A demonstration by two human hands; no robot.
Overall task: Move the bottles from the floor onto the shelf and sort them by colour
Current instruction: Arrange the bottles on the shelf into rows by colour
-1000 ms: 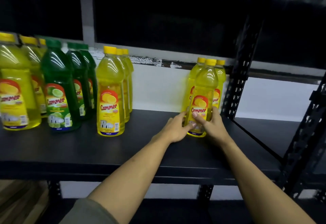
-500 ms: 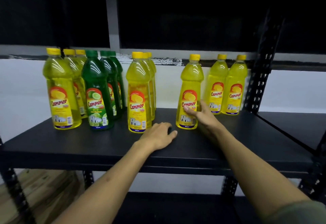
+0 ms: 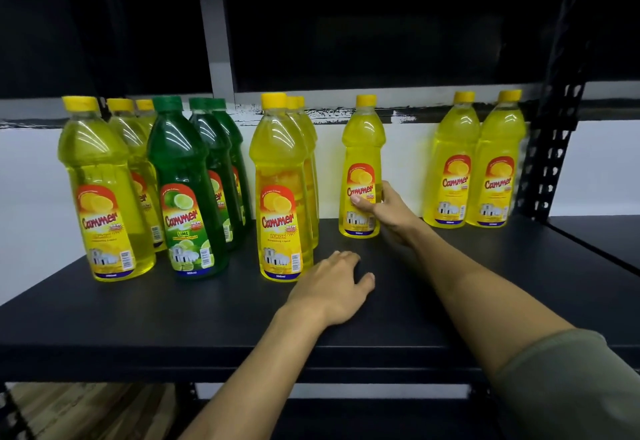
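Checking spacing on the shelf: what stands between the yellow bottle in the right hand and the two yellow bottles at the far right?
Nothing: in the head view, bare shelf separates the held bottle from the pair; only the right hand reaches in.

The right hand (image 3: 388, 212) grips a lone yellow bottle (image 3: 362, 148) (thumb across its label); left of it, the left hand (image 3: 332, 289) rests flat, fingers relaxed.

Black shelf (image 3: 138, 318) under upright bottles (image 3: 280, 197)
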